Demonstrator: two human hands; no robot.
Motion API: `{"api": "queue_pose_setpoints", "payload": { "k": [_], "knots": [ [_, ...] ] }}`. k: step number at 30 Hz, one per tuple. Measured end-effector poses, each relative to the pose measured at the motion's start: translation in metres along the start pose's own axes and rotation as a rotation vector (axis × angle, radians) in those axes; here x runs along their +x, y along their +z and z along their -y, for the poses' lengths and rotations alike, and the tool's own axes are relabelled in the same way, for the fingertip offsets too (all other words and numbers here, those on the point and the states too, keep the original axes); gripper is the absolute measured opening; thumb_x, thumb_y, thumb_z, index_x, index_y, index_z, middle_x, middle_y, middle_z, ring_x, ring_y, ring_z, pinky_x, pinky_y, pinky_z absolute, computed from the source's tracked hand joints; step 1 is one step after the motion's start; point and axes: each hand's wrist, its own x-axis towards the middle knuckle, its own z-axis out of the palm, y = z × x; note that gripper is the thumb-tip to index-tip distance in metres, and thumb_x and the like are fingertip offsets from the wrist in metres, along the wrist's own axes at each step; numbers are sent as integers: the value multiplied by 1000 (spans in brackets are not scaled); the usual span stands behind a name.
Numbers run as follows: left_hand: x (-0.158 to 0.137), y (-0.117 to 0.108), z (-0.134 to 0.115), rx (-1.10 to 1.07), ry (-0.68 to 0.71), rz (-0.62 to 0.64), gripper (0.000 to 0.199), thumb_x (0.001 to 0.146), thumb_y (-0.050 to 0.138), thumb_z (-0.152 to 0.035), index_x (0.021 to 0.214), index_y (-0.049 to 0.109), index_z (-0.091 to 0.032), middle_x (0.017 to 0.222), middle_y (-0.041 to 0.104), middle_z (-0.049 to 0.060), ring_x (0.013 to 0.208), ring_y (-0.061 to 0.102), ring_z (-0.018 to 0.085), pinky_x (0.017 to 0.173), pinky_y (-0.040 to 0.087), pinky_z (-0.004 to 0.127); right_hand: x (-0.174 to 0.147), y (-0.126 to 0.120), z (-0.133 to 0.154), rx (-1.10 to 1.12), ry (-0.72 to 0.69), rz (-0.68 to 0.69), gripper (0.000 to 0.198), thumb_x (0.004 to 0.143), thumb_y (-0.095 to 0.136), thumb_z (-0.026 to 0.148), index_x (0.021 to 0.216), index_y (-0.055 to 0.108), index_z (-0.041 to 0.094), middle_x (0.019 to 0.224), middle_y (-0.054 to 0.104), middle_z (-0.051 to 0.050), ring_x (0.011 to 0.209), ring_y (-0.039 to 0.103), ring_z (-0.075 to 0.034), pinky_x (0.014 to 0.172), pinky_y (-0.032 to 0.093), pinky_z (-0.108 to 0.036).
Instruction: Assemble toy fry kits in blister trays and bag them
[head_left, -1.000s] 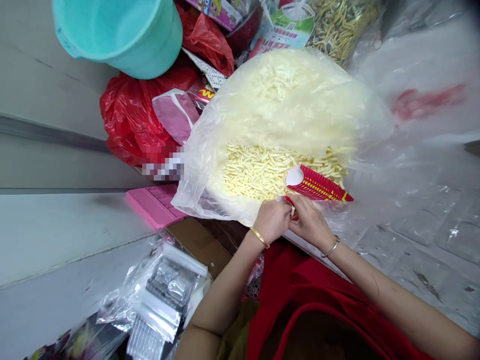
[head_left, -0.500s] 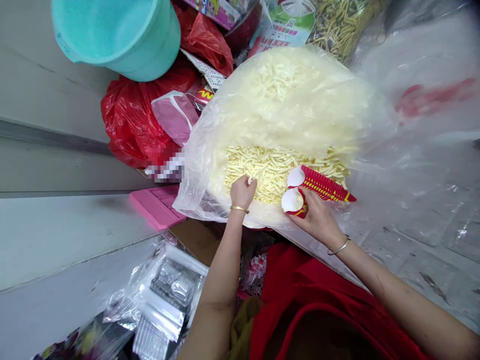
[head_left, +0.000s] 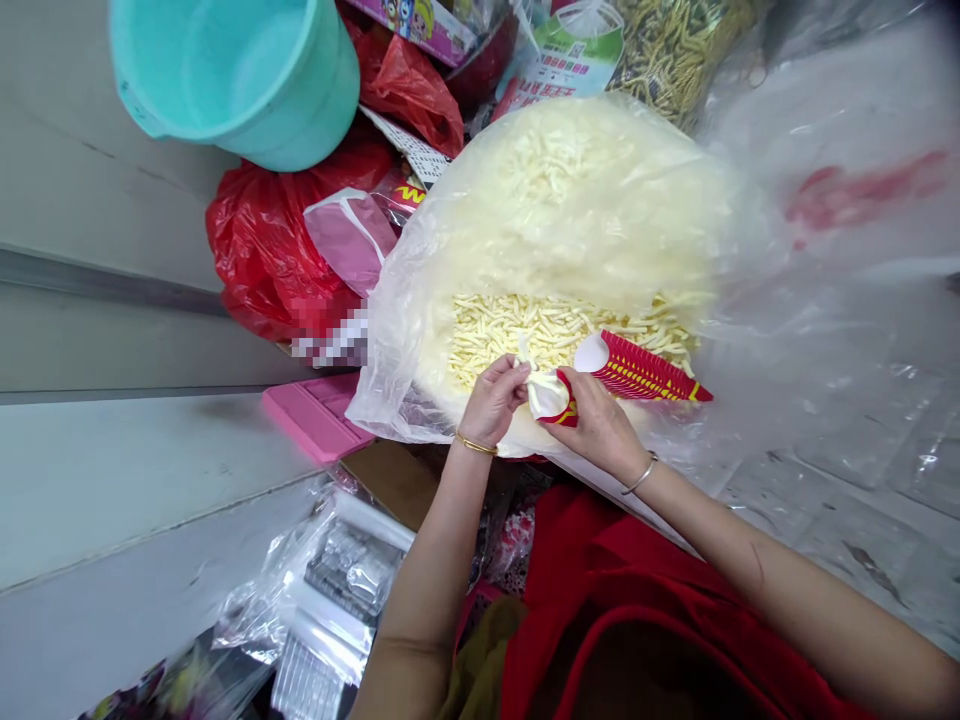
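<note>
My right hand (head_left: 600,425) grips a red and yellow fries carton (head_left: 570,402) with a white inside, its mouth tilted toward the left. My left hand (head_left: 493,398) is closed in a pinch on some pale yellow fry-shaped sticks (head_left: 523,358) right at the carton's mouth. Sticks also show in that mouth. Behind the hands, a large clear plastic bag (head_left: 405,260) lies open, full of loose fry-shaped sticks (head_left: 517,325). On the bag's contents, just right of the held carton, lies a nested stack of red cartons (head_left: 649,368).
A turquoise bucket (head_left: 315,100) stands at the upper left above a red plastic bag (head_left: 255,250). A pink plastic tray (head_left: 311,415) lies left of the big bag. Clear-wrapped packs (head_left: 349,570) sit below. Plastic sheeting (head_left: 825,330) covers the right side.
My left hand has lifted from the loose sticks and moved right to the carton's mouth. My right hand has brought the carton left, away from the stack, to meet it.
</note>
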Motion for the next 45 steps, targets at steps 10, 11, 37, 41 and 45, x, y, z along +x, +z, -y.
{"api": "queue_pose_setpoints", "payload": {
  "k": [10,11,37,41,45],
  "knots": [
    [-20,22,-2,1065,323,116,19,86,55,-32,100,58,-19,75,59,0,68,54,13,67,42,25,-4,-8,-7,-22,-36,-15,63,81,61,29,136,32,18,121,52,-15,109,49,-33,91,45,-50],
    [-22,28,0,1099,343,107,16,88,52,-30,97,58,-19,78,60,1,72,55,14,70,43,25,-6,-9,-10,-23,-49,-12,63,81,61,28,136,32,18,121,52,-15,110,49,-33,92,44,-50],
    [28,-14,2,472,114,-143,15,78,57,-30,84,54,-17,78,55,0,71,51,10,64,41,20,-26,-21,-33,37,27,-87,67,80,64,35,137,33,19,125,51,-15,114,49,-31,97,43,-48],
    [3,14,-9,319,90,26,22,77,60,-36,86,55,-17,76,54,0,64,49,9,58,39,20,-20,-20,-28,41,25,-89,67,79,66,34,136,34,18,123,51,-14,112,50,-30,95,44,-47],
    [-20,51,-3,684,296,-39,12,82,57,-29,83,56,-18,80,58,2,76,54,13,73,43,27,-20,-28,-18,45,29,-108,64,80,64,34,135,35,19,123,52,-14,113,49,-31,95,44,-48]
  ]
}}
